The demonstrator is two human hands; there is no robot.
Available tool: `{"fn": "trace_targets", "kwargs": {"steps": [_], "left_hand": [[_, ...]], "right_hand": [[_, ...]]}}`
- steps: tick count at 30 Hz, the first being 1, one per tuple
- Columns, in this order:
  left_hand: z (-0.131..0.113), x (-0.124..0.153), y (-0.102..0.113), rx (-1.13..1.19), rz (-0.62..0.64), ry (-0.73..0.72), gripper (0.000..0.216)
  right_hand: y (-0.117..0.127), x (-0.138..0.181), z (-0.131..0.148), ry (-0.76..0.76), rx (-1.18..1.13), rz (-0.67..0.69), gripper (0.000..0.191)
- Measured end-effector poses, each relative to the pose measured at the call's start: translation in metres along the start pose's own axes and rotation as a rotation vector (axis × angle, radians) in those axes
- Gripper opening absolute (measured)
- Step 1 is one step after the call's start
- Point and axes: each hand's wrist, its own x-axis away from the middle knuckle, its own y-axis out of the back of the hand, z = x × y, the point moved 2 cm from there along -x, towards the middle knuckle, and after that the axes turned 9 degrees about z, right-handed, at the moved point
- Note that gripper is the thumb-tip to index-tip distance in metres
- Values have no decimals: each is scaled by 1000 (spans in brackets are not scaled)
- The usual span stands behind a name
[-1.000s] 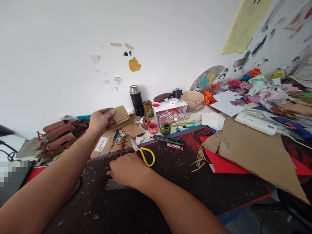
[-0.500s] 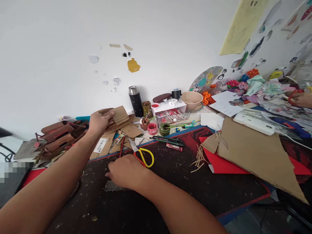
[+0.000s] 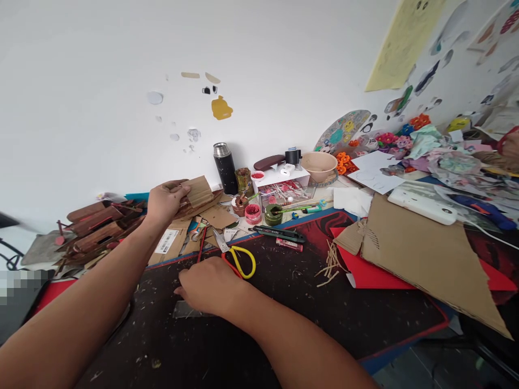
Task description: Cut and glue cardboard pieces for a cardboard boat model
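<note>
My left hand (image 3: 165,201) pinches a small piece of corrugated cardboard (image 3: 198,192) over a pile of cardboard scraps (image 3: 217,216) near the wall. My right hand (image 3: 213,283) rests low on the dark mat with its fingers curled; the back of the hand hides whatever is in them. Beside its knuckles lie scissors (image 3: 243,262) with yellow and red handles, blades pointing away. A thin red stick (image 3: 201,246) ends at the top of this hand. Partly under the wrist is a flat clear strip (image 3: 188,310), like a ruler.
Brown cardboard models (image 3: 99,227) stand at the left. Behind the mat are a black thermos (image 3: 224,170), paint jars (image 3: 253,214) and a utility knife (image 3: 279,234). A large cardboard sheet (image 3: 417,265) lies at right on red paper. Another person's hand (image 3: 511,146) shows at the far right.
My two hands and the cardboard piece stay nearly still. At the far right, the other person's hand has shifted toward the picture's edge.
</note>
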Motion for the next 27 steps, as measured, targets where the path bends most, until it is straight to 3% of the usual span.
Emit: {"fn": "trace_targets", "kwargs": {"steps": [7,16,20,22,27], "left_hand": [[-12,14,3,62,-14,-24,26],[-33,62,22,272,-9,-147,60],[-34,97,26,225,6,-182,60],[-34,115,27,79,35,-258,53],[-18,141,34,39,41,-316,50]], "right_hand": [[4,2,1,-6,-2,32,35],[15,6,-7,-5,-132,-49,39],[24,9,-21,-73,-346,-179,30],[25,9,-30,-87,-499,-254,25],[15,1,-54,-113,-1043,-327,42]]}}
